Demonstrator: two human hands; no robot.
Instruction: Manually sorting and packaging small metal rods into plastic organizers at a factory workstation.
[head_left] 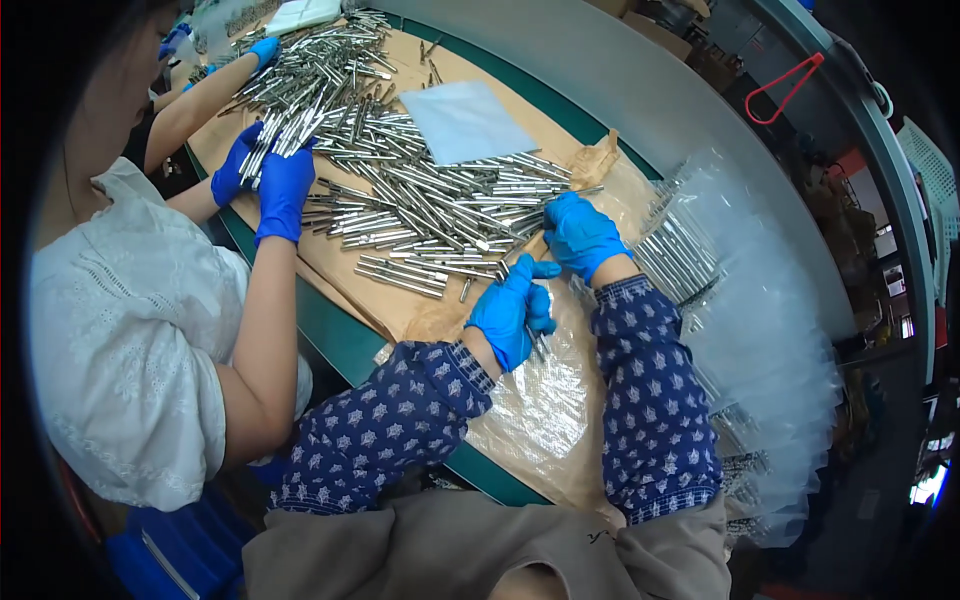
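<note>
The blue-gloved left hand (512, 312) curled closed around thin silver metal rods (440, 215), while the blue-gloved right hand (582, 234) lay palm-down, fingers closing on the pile's edge.

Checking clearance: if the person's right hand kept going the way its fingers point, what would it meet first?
Probably the heap of metal rods; the right hand points up-left at its edge, fingers seemingly already touching, though depth is unclear.

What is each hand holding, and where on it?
The left hand grips a few metal rods around their upper ends. The right hand rests on the rod pile; whether it grips any cannot be told.
</note>
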